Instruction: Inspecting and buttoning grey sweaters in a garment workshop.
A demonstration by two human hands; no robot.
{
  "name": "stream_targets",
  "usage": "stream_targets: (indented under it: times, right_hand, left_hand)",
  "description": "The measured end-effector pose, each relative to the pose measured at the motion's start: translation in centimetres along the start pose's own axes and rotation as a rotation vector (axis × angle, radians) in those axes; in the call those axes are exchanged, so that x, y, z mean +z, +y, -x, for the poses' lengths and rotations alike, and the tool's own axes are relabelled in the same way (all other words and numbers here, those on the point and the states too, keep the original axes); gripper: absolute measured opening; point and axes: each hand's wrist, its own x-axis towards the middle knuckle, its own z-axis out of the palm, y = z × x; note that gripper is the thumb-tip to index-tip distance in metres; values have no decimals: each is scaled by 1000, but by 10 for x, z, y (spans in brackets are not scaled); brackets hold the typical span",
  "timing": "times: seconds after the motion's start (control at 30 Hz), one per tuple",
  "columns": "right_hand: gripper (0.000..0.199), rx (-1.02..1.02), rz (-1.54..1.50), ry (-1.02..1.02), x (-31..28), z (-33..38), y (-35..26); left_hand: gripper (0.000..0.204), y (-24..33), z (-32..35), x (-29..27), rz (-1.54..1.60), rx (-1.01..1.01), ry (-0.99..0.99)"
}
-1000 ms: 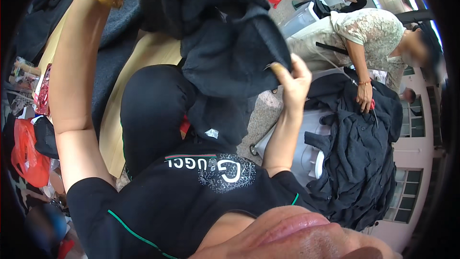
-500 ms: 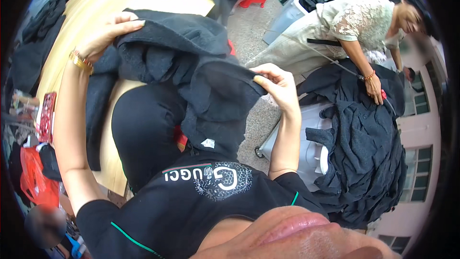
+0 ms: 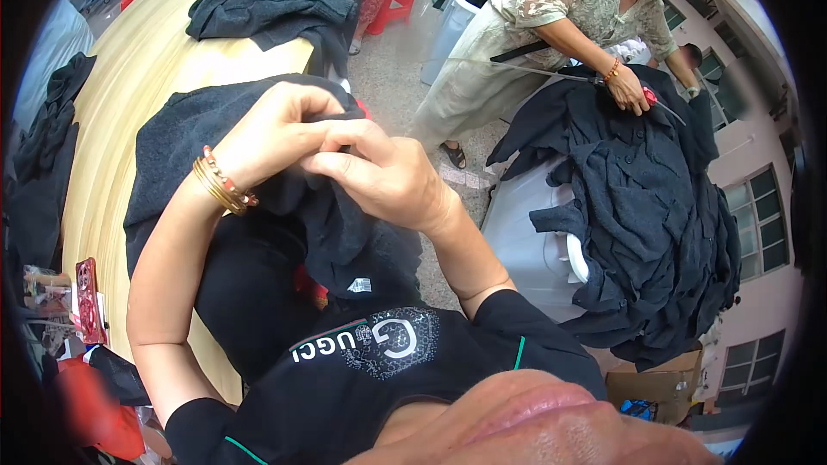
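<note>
A dark grey garment drapes over the table edge and my lap, with a small white label near its lower end. My left hand, with bracelets at the wrist, has its fingers curled into the garment's upper part. Right beside it, my right hand is closed on the same cloth, thumb and fingers pinched together. Both hands meet in front of my chest. The fingertips of the left hand are partly hidden behind the right.
More dark garments lie on the wooden table. At right, a co-worker holds a red-handled tool over a grey bin heaped with dark garments. A red stool stands behind; a red-cased phone lies at left.
My hands were apart, stretching the garment's edge between them; now they have come together at its middle. The garment has bunched and spread leftward over the table.
</note>
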Motion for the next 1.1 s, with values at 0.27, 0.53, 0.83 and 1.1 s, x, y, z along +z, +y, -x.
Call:
stream_targets:
  times: [0.27,0.53,0.83,1.1]
  right_hand:
    - [22,118,36,97,9,19,8]
    - [24,260,164,156,20,31,15]
    - [49,625,-544,139,16,52,37]
    - [40,822,-866,79,15,66,68]
  left_hand:
    - [21,-28,5,-13,163,-33,-133]
    - [42,-33,4,-11,-197,74,62]
    - [36,-36,-4,-3,-575,352,154]
    - [30,-42,-10,1,-620,394,201]
